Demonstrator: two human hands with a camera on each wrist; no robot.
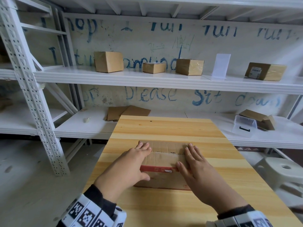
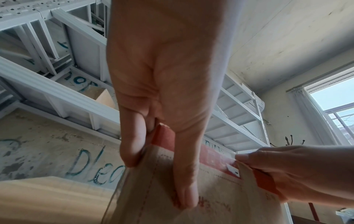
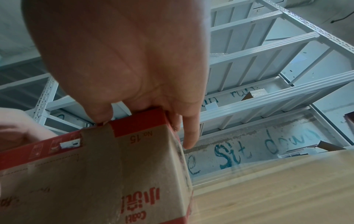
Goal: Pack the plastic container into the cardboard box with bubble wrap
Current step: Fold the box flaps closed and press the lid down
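A brown cardboard box [image 1: 164, 158] with a red band along its near top edge sits closed on the wooden table [image 1: 164, 126]. My left hand [image 1: 131, 163] lies flat on the box's left part, its thumb on the near face. My right hand [image 1: 196, 166] lies flat on the right part, with its thumb at the red band. The left wrist view shows the left hand [image 2: 162, 75] over the box [image 2: 210, 197] and the right hand [image 2: 287, 166] at the red edge. In the right wrist view, the right hand [image 3: 124, 60] covers the box's corner [image 3: 76, 174]. The box's contents are hidden.
White metal shelving stands behind the table. Several sealed cardboard boxes [image 1: 108, 62] stand on the upper shelf. On the lower shelf lie flat cardboard sheets [image 1: 127, 113] and a clear plastic container [image 1: 244, 126] beside an open box. A white stool [image 1: 282, 171] is at the right.
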